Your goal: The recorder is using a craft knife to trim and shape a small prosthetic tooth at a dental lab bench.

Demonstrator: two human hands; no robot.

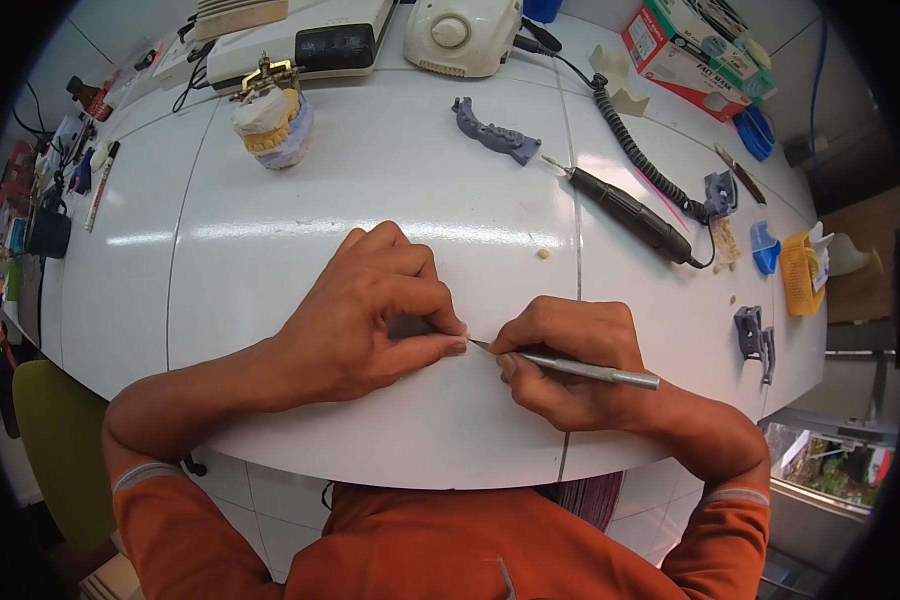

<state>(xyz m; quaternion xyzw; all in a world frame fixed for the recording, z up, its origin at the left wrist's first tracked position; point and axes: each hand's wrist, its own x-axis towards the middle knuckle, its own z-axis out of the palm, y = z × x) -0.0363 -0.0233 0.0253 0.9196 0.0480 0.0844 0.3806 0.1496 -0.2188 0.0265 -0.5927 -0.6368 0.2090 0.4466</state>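
Observation:
Above the near part of the white table (390,440), my left hand (370,310) pinches a tiny whitish piece (466,337) between thumb and index finger. Fingertips cover most of it, so I cannot tell its exact kind. My right hand (580,360) grips a slim craft knife (610,373) with a silvery handle like a pen. Its pointed blade reaches left to the piece and seems to touch it. Farther off lies a small yellowish tooth-like bit (543,254). A grey dental arch model (495,134) rests beyond my hands.
A black rotary handpiece (630,215) with a coiled cord lies at the right, near its cream control box (463,38). A plaster dental cast (273,130) on a brass articulator stands at the far left. Grey model pieces (753,335), a yellow basket (802,273) and glove boxes (695,60) line the right.

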